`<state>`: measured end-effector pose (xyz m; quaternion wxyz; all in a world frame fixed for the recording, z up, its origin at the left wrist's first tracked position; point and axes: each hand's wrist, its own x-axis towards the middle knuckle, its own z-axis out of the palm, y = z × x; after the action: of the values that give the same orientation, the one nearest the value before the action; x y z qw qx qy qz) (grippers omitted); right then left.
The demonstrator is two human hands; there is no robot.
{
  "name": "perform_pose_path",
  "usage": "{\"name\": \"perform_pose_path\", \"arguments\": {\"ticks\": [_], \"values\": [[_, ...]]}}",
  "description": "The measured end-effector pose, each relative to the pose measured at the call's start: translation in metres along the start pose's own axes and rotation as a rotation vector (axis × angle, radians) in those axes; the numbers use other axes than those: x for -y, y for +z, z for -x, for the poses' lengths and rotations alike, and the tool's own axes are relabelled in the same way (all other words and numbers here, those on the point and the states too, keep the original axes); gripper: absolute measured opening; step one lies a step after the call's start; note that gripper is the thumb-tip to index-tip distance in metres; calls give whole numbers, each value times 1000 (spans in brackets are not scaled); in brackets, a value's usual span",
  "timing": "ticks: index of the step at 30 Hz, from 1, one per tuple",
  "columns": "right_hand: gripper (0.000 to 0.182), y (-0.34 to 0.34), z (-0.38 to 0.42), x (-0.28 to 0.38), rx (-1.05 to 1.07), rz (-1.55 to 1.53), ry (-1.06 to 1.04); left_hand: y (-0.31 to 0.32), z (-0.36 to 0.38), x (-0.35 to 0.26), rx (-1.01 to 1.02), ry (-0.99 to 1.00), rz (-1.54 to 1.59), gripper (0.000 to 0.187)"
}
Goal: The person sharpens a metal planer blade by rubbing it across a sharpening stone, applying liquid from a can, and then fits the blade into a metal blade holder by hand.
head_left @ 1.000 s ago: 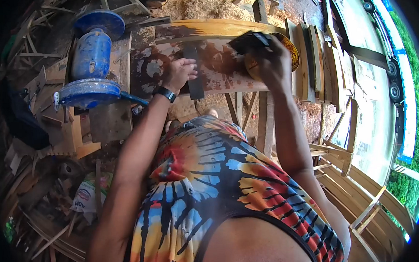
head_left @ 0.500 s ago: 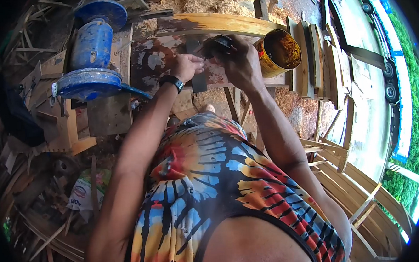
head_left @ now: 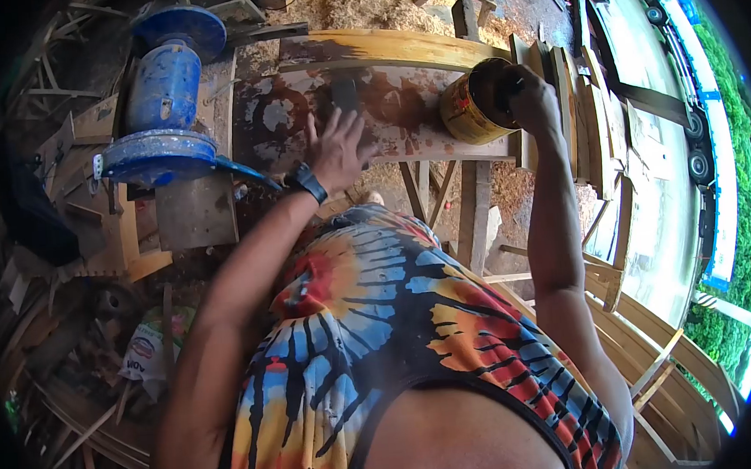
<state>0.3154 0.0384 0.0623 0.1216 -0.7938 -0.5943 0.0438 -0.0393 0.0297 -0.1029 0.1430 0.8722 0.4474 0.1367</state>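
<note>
Over the near edge of the stained workbench [head_left: 415, 103], my left hand [head_left: 338, 151] is spread, palm down, with a watch on the wrist. It lies just below a dark flat strip [head_left: 344, 94] on the bench. My right hand [head_left: 535, 103] is closed around a dark object [head_left: 511, 82] at the mouth of the yellow can [head_left: 464, 115]. The object's lower part is hidden in the can's shadow, so its shape cannot be made out.
A blue machine [head_left: 161, 97] stands at the left. A long pale board [head_left: 390, 46] runs along the bench's far side. Upright planks [head_left: 570, 106] stand right of the can. A white bag [head_left: 144, 352] lies lower left.
My right hand has moved right with the dark object, from mid-bench to the can. My left hand has moved slightly down, and its fingers have spread. The can sits a little further left.
</note>
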Motion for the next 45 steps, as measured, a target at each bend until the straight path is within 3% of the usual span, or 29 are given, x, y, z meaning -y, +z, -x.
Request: {"name": "perform_pose_path", "arguments": {"ticks": [2,8,11,12,16,20,23,26,32,35,36,37,39,41,43,45], "values": [[45,21,-13,-14,117,56,-63,11,6,-6,127,-32,-87,79],[28,86,-45,-40,463,273,-287,19,-22,17,45,-37,-41,81],[28,83,-38,-43,397,128,-254,10,-34,21,84,-94,-119,77],[29,74,-32,-37,339,83,-274,6,-34,22,-1,-95,-97,74],[34,25,-15,-22,130,3,-21,-2,-26,19,-96,-130,-18,67],[34,-7,2,-4,-49,-186,13,-1,-17,15,38,-68,-25,71],[29,-5,15,-3,-324,-363,-44,0,-3,3,140,43,-46,74],[32,-12,21,8,-289,-332,66,0,9,-4,202,66,-60,77],[34,-8,33,32,-452,-432,51,9,-14,16,120,56,-47,78],[34,-14,44,67,-421,-420,90,15,-29,22,89,56,-99,78],[33,-11,49,78,-361,-550,86,17,-33,23,73,44,-101,78],[35,-3,54,84,-358,-566,-17,19,-34,24,75,39,-99,78],[35,15,62,106,-234,-748,-75,18,-35,22,78,31,-96,78],[33,60,61,114,-13,-1126,-19,21,-29,17,74,73,-110,78],[23,65,67,144,-88,-885,-90,21,-28,19,69,98,-107,79],[23,44,74,171,-17,-820,-63,20,-28,21,68,108,-77,79]]}}
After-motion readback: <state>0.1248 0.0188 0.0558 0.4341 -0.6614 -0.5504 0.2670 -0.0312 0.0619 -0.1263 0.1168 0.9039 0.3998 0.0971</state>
